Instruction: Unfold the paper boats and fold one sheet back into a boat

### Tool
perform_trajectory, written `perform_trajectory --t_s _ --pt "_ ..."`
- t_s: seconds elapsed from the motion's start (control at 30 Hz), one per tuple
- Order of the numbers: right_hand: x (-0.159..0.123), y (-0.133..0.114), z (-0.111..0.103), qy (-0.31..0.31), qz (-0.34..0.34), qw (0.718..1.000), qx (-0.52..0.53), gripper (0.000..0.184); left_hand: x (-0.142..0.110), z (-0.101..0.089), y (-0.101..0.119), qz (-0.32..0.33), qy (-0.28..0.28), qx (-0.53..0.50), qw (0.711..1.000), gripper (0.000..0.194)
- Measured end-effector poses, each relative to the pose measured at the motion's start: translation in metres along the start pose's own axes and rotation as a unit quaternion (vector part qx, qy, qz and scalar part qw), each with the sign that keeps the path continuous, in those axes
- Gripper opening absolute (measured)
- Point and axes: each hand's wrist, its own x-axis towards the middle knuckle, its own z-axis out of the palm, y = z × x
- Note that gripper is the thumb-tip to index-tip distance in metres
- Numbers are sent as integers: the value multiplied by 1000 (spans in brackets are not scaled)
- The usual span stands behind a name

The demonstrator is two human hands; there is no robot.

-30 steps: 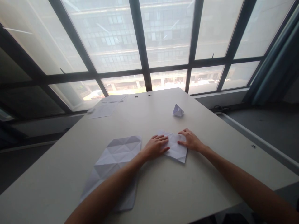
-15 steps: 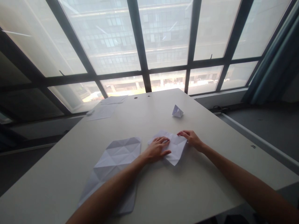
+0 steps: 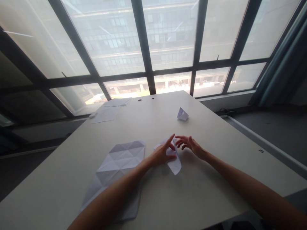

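White folded paper (image 3: 175,163) is lying on the table (image 3: 203,182), its long axis running from under our left hand (image 3: 163,154) toward the lower right, and we cannot tell if this hand is pinching it or only touching it with spread fingers. Our right hand (image 3: 192,146) is hanging open just beside the paper's upper end, seemingly not touching it. A large creased paper sheet (image 3: 120,161) is lying left of both hands, a small paper pyramid (image 3: 182,114) is sitting well ahead, and open table is lying to the right.
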Motion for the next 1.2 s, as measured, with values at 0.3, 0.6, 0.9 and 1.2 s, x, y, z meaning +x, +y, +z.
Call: perform_trajectory --t_s 0.3,0.6,0.9,1.2 --pt "6 2 0 91 -21 989 -118 50 0 -8 4 16 52 -221 974 29" --pt "8 7 -7 168 20 985 -32 58 -8 -20 2 -1 42 -370 928 57" --pt "6 9 -22 237 68 963 -106 63 6 -15 -19 -30 53 -101 993 27" --pt "6 31 -15 279 56 858 -427 45 -5 8 -12 16 10 223 975 43"
